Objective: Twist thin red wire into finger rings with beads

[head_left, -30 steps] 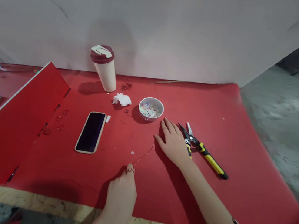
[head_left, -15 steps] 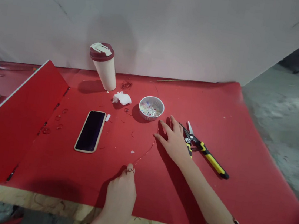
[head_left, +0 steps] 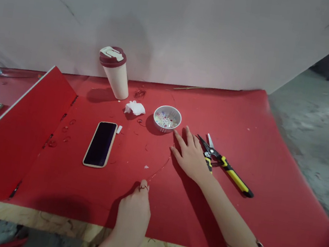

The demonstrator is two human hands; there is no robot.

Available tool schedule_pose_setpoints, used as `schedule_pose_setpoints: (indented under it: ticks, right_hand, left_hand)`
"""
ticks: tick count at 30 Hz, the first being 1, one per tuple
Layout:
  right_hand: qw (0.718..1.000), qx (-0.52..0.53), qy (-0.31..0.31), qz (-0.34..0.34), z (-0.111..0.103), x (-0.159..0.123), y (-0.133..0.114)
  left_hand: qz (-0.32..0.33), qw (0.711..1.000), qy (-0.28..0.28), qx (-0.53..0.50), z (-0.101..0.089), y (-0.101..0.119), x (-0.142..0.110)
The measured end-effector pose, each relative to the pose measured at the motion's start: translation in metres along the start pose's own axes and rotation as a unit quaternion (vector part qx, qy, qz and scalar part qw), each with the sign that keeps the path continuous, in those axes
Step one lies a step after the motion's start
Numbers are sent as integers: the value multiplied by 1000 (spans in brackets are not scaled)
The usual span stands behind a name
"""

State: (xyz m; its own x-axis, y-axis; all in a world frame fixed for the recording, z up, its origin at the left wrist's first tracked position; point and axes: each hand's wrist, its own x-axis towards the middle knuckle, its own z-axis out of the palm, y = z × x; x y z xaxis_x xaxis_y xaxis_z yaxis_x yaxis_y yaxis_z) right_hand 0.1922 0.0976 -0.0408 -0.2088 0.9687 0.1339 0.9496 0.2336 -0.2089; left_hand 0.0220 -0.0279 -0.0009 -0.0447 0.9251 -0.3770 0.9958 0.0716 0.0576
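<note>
Your left hand is clenched, apparently pinching the end of a thin wire that runs across the red mat toward your right hand. That hand lies open and flat, seemingly steadying the far end. Yellow-handled snips sit within easy reach beside it, near a small perforated bowl of beads.
</note>
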Motion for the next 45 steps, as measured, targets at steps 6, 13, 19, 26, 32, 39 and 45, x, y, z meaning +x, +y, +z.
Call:
schedule_pose_setpoints:
  ticks: [6,13,19,26,32,39,45]
  right_hand:
    - [1000,-20,2,6,1,0,-2]
    - [998,-62,14,-7,-1,5,-5]
    - [995,-102,22,10,4,25,-14]
    - [993,-105,41,42,2,19,-21]
    - [993,-97,40,47,-1,2,-19]
    - [991,-118,41,43,3,2,-17]
    - [988,-141,45,38,6,3,-16]
  left_hand:
    - [6,1000,4,-2,-1,0,0]
    - [11,1000,0,1,-3,-1,3]
    - [8,1000,14,-6,-16,1,18]
    - [29,999,-8,-20,-25,4,14]
    - [62,996,-63,-15,-19,7,-5]
    - [49,995,-84,-14,-16,4,-6]
    - [58,995,-77,2,-16,5,-1]
